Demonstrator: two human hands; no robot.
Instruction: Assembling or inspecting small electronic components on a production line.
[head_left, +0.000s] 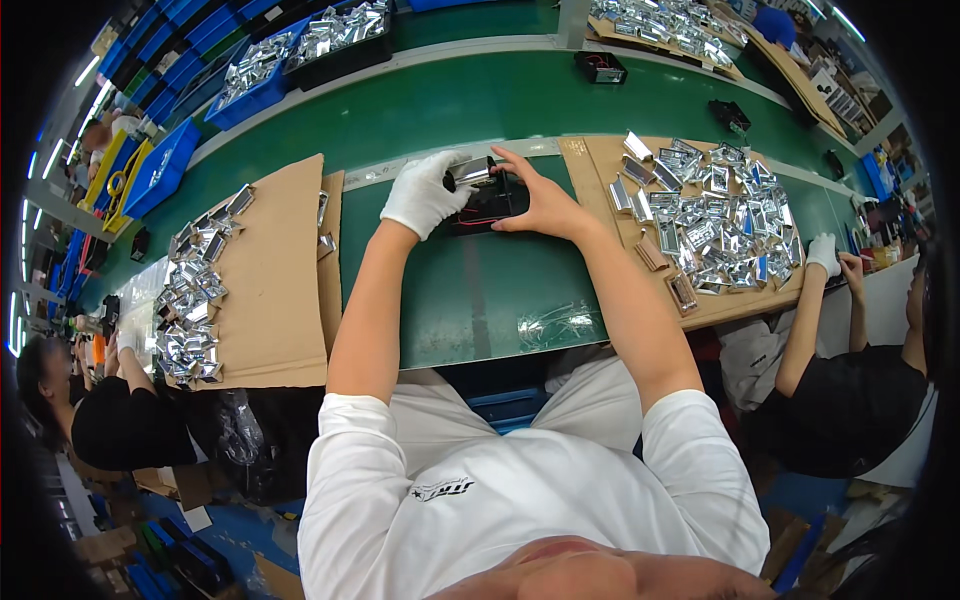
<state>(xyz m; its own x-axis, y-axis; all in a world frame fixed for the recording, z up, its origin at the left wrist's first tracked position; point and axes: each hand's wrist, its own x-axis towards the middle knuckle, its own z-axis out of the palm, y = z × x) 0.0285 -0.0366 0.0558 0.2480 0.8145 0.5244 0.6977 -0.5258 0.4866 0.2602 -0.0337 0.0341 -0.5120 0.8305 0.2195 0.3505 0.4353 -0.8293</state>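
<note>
With forearms (372,320) extended, a black boxy housing (487,209) is clamped over the green worktop (450,310) between the white-gloved left hand (422,195) and curved, bare right hand (550,205); a shiny metal piece (472,172) is located at its far side.

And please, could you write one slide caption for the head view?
Gloved left hand and bare right hand hold a black casing between cardboard sheets bearing shiny metal parts.

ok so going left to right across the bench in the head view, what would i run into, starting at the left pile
left pile of silvery metal parts → white-gloved left hand → black housing → bare right hand → right pile of silvery metal parts → co-worker's white-gloved hand
</note>
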